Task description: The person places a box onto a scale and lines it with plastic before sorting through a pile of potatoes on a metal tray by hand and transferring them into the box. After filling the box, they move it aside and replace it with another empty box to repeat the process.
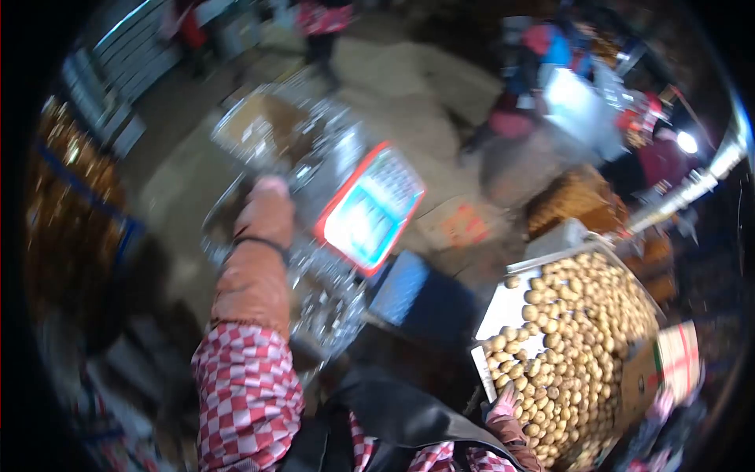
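My left arm reaches forward, and my left hand (270, 187) is blurred beside a cardboard box (271, 122) lined with clear plastic; its fingers do not show clearly. More crumpled clear plastic (330, 307) lies below and right of that forearm. A red-framed panel with a lit screen and keys (373, 208), like a weighing scale's, stands right of the hand. At the lower right, my right hand (504, 400) has its fingers stretched out at the near edge of a heap of round, tan, potato-like produce (582, 338). The heap lies on a white-surfaced sorting table (503, 307).
A blue box (401, 291) stands between panel and table. Another person's hand (662, 403) is by a carton (678, 354) at the table's right end. Other people (322, 23) are farther back. Stacked goods (71, 189) line the left side. A flat printed carton (464, 224) lies on the floor.
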